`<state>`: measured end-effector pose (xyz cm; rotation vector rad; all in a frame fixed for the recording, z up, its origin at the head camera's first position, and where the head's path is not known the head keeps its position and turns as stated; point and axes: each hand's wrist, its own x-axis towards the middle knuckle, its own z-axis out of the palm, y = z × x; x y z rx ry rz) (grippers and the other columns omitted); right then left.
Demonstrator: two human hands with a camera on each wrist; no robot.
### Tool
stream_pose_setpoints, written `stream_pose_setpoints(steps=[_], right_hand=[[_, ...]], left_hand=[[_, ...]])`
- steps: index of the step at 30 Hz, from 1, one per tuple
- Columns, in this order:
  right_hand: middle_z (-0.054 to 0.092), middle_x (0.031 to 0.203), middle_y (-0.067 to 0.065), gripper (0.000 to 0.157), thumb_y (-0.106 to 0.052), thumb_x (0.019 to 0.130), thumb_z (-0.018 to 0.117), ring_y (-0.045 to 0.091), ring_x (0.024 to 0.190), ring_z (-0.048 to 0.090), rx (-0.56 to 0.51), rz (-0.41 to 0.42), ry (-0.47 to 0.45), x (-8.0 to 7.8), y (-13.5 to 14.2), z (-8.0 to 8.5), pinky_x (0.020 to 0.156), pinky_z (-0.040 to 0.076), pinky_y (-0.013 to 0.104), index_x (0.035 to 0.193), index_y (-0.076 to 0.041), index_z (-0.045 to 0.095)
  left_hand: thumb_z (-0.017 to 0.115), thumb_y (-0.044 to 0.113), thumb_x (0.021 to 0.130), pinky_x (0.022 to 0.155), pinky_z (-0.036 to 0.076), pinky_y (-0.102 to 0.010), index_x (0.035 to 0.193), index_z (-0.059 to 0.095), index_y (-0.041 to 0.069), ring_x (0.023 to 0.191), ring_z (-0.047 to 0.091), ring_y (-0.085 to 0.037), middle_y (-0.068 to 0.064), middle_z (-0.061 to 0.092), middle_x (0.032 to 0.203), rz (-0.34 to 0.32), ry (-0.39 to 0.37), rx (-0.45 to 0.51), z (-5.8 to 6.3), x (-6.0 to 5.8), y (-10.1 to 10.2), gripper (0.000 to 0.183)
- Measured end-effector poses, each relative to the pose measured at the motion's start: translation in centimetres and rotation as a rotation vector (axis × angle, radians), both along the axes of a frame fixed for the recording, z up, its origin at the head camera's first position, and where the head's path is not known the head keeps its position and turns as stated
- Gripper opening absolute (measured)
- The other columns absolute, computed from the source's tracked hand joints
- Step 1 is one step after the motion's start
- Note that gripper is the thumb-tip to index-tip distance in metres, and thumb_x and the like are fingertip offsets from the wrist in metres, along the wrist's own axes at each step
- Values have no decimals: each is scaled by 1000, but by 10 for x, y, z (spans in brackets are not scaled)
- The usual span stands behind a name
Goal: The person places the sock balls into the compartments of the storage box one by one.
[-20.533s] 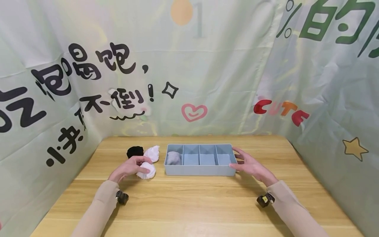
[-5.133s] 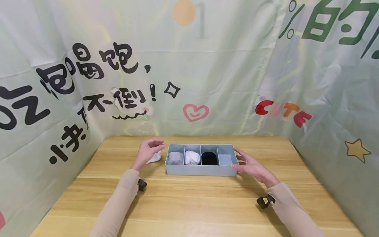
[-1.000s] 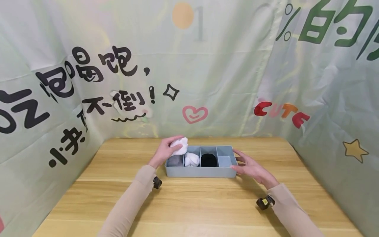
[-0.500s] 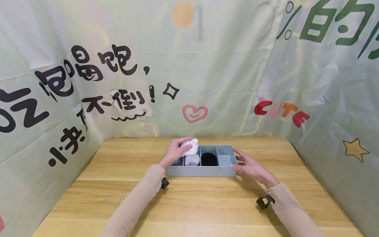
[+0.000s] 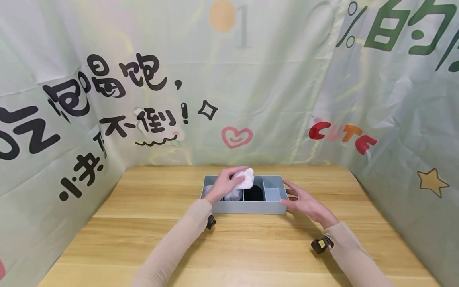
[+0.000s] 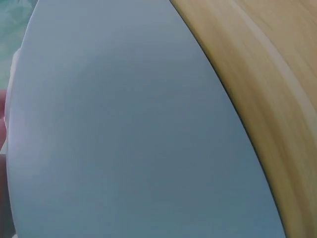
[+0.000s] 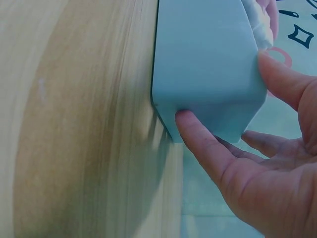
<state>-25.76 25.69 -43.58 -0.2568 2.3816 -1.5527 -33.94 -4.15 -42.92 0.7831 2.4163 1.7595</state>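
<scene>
My left hand (image 5: 225, 184) pinches a balled-up white sock (image 5: 246, 179) between thumb and fingers, above the middle of a blue-grey divided box (image 5: 251, 207). Below it, a black rolled sock (image 5: 254, 193) lies in the third compartment from the left. A second white sock ball (image 5: 234, 195) sits one compartment to its left, partly behind my hand. The leftmost compartment holds a grey sock (image 5: 207, 190), mostly covered. At the right end, the compartment floor shows bare. My right hand (image 5: 305, 201) holds the box's right end, thumb at the rim and fingers against the end wall (image 7: 218, 119).
The box stands on a wooden table (image 5: 251, 247), towards its back edge. A printed cloth backdrop (image 5: 279, 99) rises behind and on both sides. The box's front wall (image 6: 129, 119) fills most of the left wrist view.
My left hand has carried the white sock rightward along the box, from over the left compartment to over the third. Earlier that sock lay on the table. My right hand stays at the box's end.
</scene>
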Motion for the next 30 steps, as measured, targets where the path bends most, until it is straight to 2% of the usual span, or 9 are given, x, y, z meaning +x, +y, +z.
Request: stream_pose_setpoints(steps=[4,11,14,18,23,30], right_hand=[[19,156,33,92,-28,92,70,50,140,29,-23,-3,-2,-1,1,-1,106,43,53,159,-12,8],[20,155,35,91,-26,92,69,50,140,29,-34,-5,2,-1,1,-3,104,44,51,159,-11,9],[19,155,35,91,-26,92,69,51,140,29,-24,-11,-4,0,0,-3,104,44,52,159,-11,9],[19,155,34,91,-26,93,69,51,140,28,-15,-16,-11,0,-1,-2,105,43,54,159,-12,8],[19,155,35,89,-23,94,68,51,139,30,-24,-15,-12,-1,-1,-2,106,42,54,159,-11,8],[20,155,35,92,-25,92,69,50,139,32,-27,-6,-7,-1,0,-2,106,42,53,159,-11,8]], left_hand=[[67,20,94,74,53,-25,130,66,22,89,64,-13,-5,66,128,6,20,-10,2,3,8,36],[71,22,91,74,52,-22,124,70,23,90,64,-11,-5,68,125,27,41,4,0,6,24,33],[72,21,90,75,53,-23,122,71,21,92,65,-12,-6,68,124,33,8,38,-1,8,31,32],[68,13,91,74,53,-23,121,71,21,93,64,-13,-6,68,124,39,-34,68,-2,9,38,32],[62,3,91,74,54,-24,124,69,20,94,63,-13,-7,67,125,17,-38,39,-4,8,44,38],[72,9,89,82,55,-24,121,71,18,103,67,-13,-4,69,123,26,-17,-2,2,13,55,33]])
